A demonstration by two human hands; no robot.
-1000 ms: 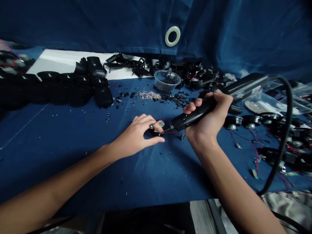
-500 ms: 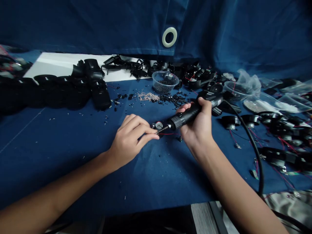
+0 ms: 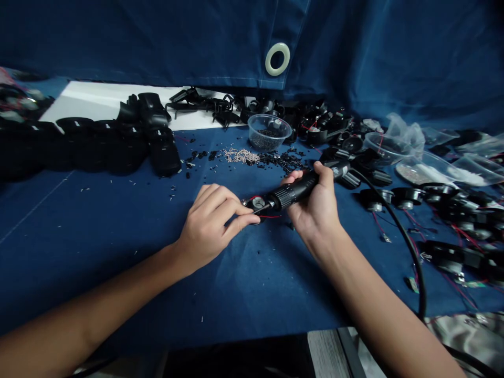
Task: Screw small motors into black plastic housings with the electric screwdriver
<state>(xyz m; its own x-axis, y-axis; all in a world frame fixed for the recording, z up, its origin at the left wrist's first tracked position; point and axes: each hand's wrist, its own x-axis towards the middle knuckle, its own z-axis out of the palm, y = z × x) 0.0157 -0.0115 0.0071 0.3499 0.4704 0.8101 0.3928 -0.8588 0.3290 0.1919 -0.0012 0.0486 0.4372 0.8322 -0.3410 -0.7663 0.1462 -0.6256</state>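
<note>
"What are the hands doing?"

"The right hand (image 3: 317, 207) is wrapped around a black driver (image 3: 289, 194), its bit reaching the fingertips of the left hand (image 3: 210, 223), whose thumb and forefinger draw close together there; whether they grip anything, I cannot tell from here."

"And the part?"

"The round part (image 3: 258, 201) sits at those fingertips, partly covered by them, over blue cloth (image 3: 118, 236), a red wire (image 3: 272, 217) trailing right."

"What do the containers hold?"

"Beyond the hands, a clear bowl (image 3: 252, 129) holds small black bits (image 3: 265, 139); silvery screws (image 3: 241, 156) lie heaped on the cloth just before it. Farther right, a clear tub (image 3: 370, 143) stands beside a crumpled bag (image 3: 407, 134), its contents hard to make out."

"Anything in the way?"

"The driver's cord (image 3: 422, 294) crosses before the speakers (image 3: 405, 196) at right. Black parts (image 3: 318, 136) crowd the bowl's right, and dark cases (image 3: 165, 152) line the left, near a white sheet (image 3: 84, 100) below the curtain (image 3: 177, 42)."
</note>
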